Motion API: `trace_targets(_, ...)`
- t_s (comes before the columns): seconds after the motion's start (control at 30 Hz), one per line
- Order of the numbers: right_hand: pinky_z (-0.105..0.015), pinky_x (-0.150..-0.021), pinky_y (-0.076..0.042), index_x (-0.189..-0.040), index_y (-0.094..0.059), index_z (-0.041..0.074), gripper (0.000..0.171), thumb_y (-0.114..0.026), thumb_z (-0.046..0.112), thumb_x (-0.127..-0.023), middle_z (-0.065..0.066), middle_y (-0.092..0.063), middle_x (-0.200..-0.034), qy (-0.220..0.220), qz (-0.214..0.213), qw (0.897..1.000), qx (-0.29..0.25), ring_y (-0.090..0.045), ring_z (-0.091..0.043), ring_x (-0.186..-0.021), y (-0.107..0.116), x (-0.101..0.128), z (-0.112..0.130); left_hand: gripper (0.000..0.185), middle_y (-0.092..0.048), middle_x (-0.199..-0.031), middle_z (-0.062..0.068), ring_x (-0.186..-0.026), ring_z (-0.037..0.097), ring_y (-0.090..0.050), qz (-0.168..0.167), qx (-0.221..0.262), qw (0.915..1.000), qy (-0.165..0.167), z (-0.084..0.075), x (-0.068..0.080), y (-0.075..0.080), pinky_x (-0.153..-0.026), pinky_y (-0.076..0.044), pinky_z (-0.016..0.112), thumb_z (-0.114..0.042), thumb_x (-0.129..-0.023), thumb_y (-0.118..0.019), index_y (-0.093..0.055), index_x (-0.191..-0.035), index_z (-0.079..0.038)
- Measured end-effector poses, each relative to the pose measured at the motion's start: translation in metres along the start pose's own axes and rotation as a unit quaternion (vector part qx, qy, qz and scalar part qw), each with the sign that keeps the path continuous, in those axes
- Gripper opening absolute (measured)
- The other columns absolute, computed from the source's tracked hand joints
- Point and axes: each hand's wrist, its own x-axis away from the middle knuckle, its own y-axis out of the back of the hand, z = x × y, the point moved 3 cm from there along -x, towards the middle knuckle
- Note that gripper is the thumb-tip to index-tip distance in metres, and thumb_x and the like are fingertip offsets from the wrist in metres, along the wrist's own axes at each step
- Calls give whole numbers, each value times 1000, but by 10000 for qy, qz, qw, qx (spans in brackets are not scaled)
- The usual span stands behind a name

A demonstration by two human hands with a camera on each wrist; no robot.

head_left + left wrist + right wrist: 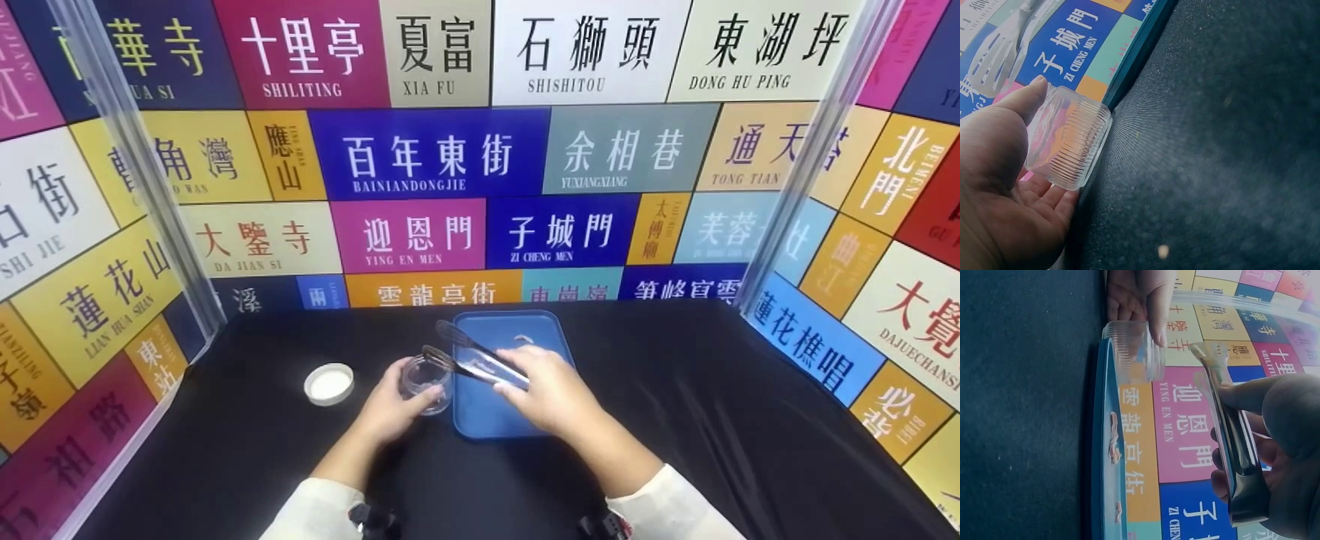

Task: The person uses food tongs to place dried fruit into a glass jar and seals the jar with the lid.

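Note:
My left hand [384,411] grips a clear ribbed jar [429,390] by its side, beside the left edge of a blue tray [499,424]. The jar's mouth is uncovered in the head view. My right hand [553,386] holds metal tongs [1235,455] above the tray. The tongs' arms stand apart, one slotted tip over the jar's mouth; I see nothing between the tips. On the tray lie small pinkish curled pieces [1114,439], one near its far end [523,340]. Whether the jar holds anything is hard to tell.
A round white lid [330,384] lies on the black cloth [247,450] left of the jar. Behind and at both sides stand panels printed with coloured signs [427,150]. The tray's far edge lies near the back panel.

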Motion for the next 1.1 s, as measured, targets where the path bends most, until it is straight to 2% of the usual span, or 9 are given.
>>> trace_targets(0.1,-55,-120,-49,-145,-68,20,55,-81,37,-95,-10,-67,-149,-139,-77,9999,-29,-63,-35,-140,1,-4,-12,85,-62,-149,23,-137,40,-61,-21,14,10000,-24,0,0,0,-122,-44,60,-40,-90,-85,-46,-155,-2)
trace_targets(0.23,-55,-119,-49,-147,-67,18,57,-81,36,-95,-11,-68,-147,-471,-142,9987,-113,-64,-35,-137,3,-10,-36,86,-62,-150,24,-138,41,-60,-40,-24,10000,1,-1,1,-1,-122,-44,60,-41,-90,-85,-46,-155,-2)
trace_targets(0.43,-61,-125,-41,-152,-61,16,60,-77,38,-98,-18,-60,-155,-1269,121,9917,-167,-54,-41,-147,6,-15,-72,85,-62,-149,23,-137,40,-61,-9,8,10000,28,-2,2,-1,-122,-44,60,-42,-91,-85,-46,-155,-3)
trace_targets(0.53,-63,-125,-40,-154,-59,16,61,-75,39,-99,-19,-56,-158,-1514,206,9881,-192,-51,-43,-149,6,-16,-85,83,-62,-149,23,-137,40,-61,2,22,10000,23,-2,2,-1,-122,-44,60,-42,-91,-85,-47,-155,-4)
trace_targets(0.83,-63,-125,-40,-154,-57,9,60,-72,36,-102,-23,-55,-158,-1698,225,9851,-158,-52,-44,-148,4,-15,-117,84,-61,-150,21,-138,39,-60,27,109,9998,153,-1,3,-1,-123,-44,59,-42,-91,-85,-46,-156,-6)
trace_targets(1.1,-63,-124,-40,-151,-59,3,55,-71,28,-103,-28,-57,-154,-1698,225,9852,0,-54,-47,-145,0,-13,-136,85,-61,-150,23,-137,40,-61,-13,29,10000,66,-1,2,0,-121,-45,60,-42,-91,-85,-46,-156,-5)
